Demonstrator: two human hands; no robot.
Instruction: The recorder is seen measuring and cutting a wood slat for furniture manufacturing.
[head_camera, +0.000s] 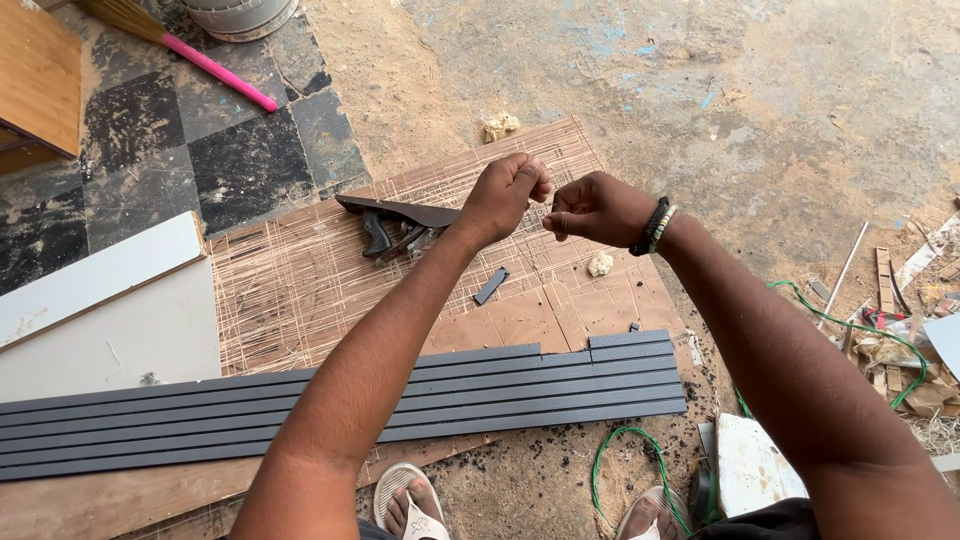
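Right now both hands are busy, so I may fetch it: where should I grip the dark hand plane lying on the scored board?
Probably its raised rear handle, from above on the left: the dark hand plane lies on its side, handle clear of the left hand.

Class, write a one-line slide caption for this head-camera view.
Both hands, left and right, pinch something tiny above a scored board, with grey fluted panel lying below.

Landmark: scored board (300, 270). Its near edge is blocked by the grey fluted panel (340, 405), lying full width. On its far part rest a hand plane (395, 225) and a small grey offcut (491, 285). The board's left-centre surface is unobstructed. Beyond its far edge, bare sandy floor (700, 90) is open.
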